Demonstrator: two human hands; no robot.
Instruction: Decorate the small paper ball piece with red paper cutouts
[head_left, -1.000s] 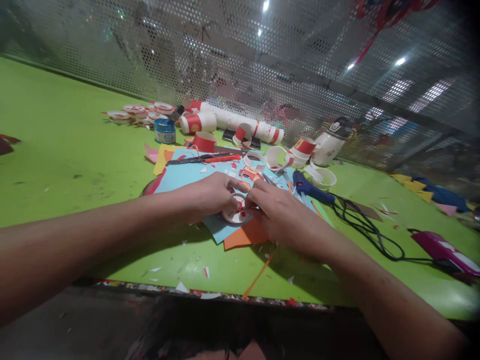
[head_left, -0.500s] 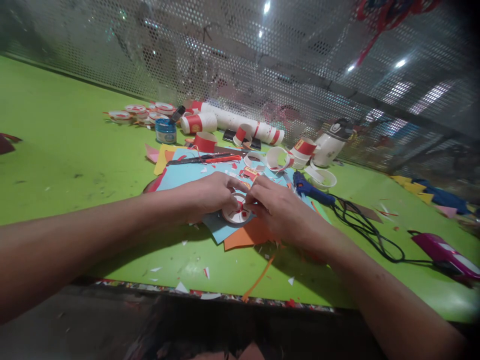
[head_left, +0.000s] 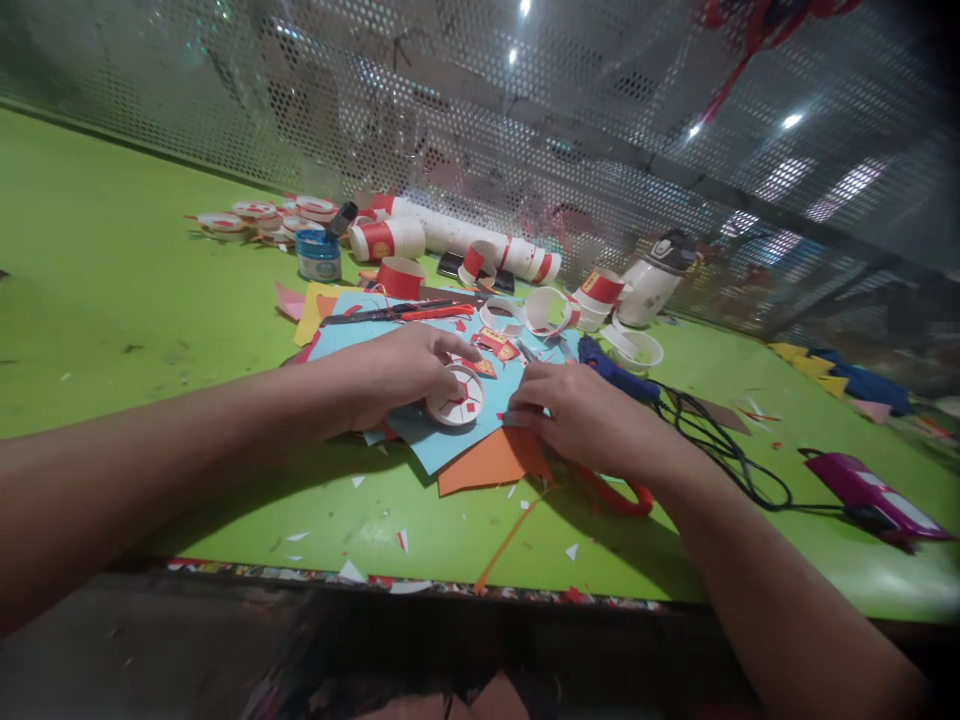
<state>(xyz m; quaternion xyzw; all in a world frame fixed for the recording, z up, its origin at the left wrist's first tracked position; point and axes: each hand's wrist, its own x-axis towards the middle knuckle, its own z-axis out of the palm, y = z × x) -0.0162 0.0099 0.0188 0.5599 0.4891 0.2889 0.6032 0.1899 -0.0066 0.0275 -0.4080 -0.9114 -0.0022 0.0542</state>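
Observation:
My left hand (head_left: 397,372) steadies a shallow white paper cup bottom (head_left: 474,392), with the thumb pressed inside it and the index finger stretched out above. Small red paper pieces and thin dark lines mark the inside of this round piece. It rests on light blue paper (head_left: 429,446). To its right, my right hand (head_left: 589,412) is lowered to the paper with fingers curled and tips together. Whatever those fingertips hold is hidden or too small to name; a tiny red scrap (head_left: 501,416) lies beside them. Orange paper (head_left: 491,460) sits below, and red scissor handles (head_left: 634,498) show under my right wrist.
A blue glue gun (head_left: 611,372) with a black cord lies right of the papers. Behind are cut cup rings (head_left: 547,312), stacked paper cups (head_left: 390,240), a blue-lidded jar (head_left: 319,258) and a white kettle-like container (head_left: 652,285). Paper scraps litter the green table's front edge.
My right hand has moved away from the cup bottom, to the right and down onto the paper. The left hand stays with the cup bottom. The view has shifted slightly.

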